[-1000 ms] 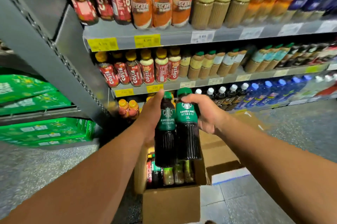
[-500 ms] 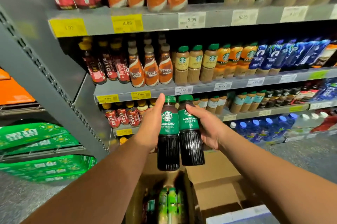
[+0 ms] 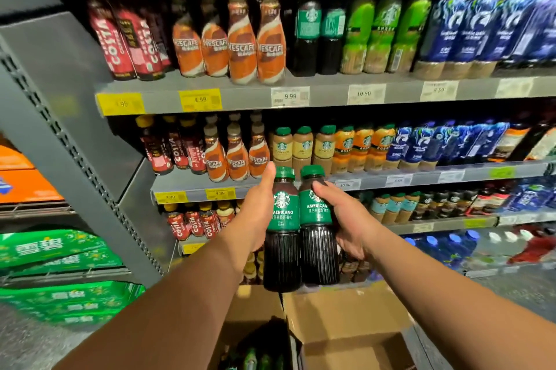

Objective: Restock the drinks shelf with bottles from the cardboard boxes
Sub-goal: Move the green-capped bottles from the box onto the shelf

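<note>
Americano bottles [image 3: 282, 249], two, dark-bodied with green labels and caps: held upright in mid-air, pressed flank to flank, above the open cardboard box [image 3: 346, 318] and in front of the middle shelves [image 3: 391, 180], touching neither. Clamped from both outer sides rather than carried singly: gripped on one side by the left hand [image 3: 255, 219], thumb raised beside the cap, and wrapped on the other by the right hand [image 3: 349, 219], fingers curled over the label. Squeezed together, by the look of it, so as to travel as one load and land standing. Kept caps-up, presumably for setting straight down without turning. Matched in label and colour a short row of like bottles [image 3: 319, 38] on the upper shelf [image 3: 331, 99], wedged between the Nescafé bottles [image 3: 255, 47] and the light-green ones [image 3: 385, 35]; judged bound for that slot, though not for certain. Held not yet high enough for it. Glimpsed down in the box: more green-topped stock [image 3: 255, 357], dim and hard to count, so judged far from finished with the restocking. Worth watching on any reach upward: a two-bottle squeeze liable to slip apart, front-row neighbours easy to knock.
</note>
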Demonstrator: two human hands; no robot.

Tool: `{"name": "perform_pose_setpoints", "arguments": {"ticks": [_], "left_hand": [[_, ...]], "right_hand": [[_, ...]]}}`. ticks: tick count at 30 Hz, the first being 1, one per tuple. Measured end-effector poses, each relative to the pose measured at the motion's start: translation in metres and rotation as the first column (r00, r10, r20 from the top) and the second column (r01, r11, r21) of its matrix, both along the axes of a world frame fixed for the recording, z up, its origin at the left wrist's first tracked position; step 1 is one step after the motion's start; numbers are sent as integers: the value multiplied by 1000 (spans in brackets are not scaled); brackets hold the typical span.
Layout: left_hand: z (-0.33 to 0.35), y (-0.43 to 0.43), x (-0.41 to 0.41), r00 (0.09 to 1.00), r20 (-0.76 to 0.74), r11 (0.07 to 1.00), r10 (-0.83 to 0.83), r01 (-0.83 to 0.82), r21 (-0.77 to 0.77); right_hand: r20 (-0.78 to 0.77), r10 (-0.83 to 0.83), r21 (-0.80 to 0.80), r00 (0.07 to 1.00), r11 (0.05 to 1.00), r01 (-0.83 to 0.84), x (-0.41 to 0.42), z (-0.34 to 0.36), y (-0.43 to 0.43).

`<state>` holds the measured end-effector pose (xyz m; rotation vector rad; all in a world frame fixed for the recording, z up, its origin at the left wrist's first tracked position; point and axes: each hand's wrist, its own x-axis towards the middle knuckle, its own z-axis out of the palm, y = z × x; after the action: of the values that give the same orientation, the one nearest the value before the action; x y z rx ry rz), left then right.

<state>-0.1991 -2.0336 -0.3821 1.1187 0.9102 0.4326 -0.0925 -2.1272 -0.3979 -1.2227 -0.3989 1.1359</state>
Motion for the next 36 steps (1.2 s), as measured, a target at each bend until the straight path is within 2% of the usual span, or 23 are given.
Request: {"name": "perform_pose_setpoints", "arguments": {"ticks": [12,20,24,27,36], "left_hand": [[92,40,44,993,68,985,-96,85,149],[128,52,74,967,152,970,-205,180,160],[148,57,95,947,171,938,-271,220,267],[165,61,112,957,160,903,-243,163,397],[200,72,164,949,316,846,6,-173,504]], "right_hand": [[121,-97,53,988,994,91,29,103,19],[201,-141,88,969,988,126,53,141,28],[262,-116,91,958,991,95,78,160,37],[298,-113,102,948,991,86,104,176,46],[443,-151,210,884,976,61,170,207,85]]}}
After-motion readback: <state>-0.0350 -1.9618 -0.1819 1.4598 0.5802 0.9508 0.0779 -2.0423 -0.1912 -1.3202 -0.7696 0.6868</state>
